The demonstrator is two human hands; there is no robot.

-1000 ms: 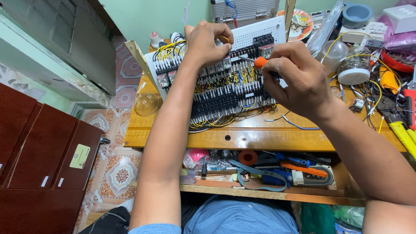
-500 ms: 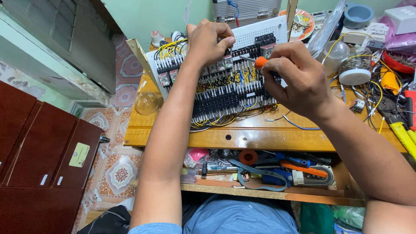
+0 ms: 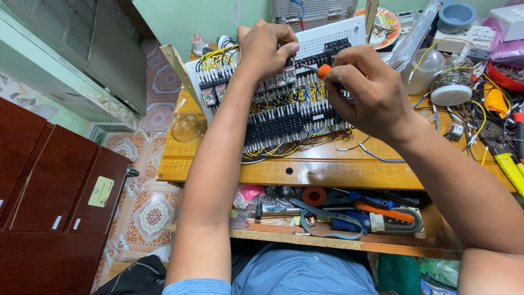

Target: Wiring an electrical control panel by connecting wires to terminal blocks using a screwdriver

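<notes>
White perforated wiring panel (image 3: 327,41), propped tilted on the wooden bench, packed with rows of black terminal blocks and yellow, black and blue wires beneath the fingers. Orange-handled screwdriver (image 3: 323,70), pinched between right fingertips, tip toward left fingers.

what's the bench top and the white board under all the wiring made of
The bench top looks like varnished wood: honey colour, visible grain, a glossy sheen. The white board seems to be perforated sheet, metal or plastic; its regular rows of small holes show, but the look leaves the material open.
</notes>
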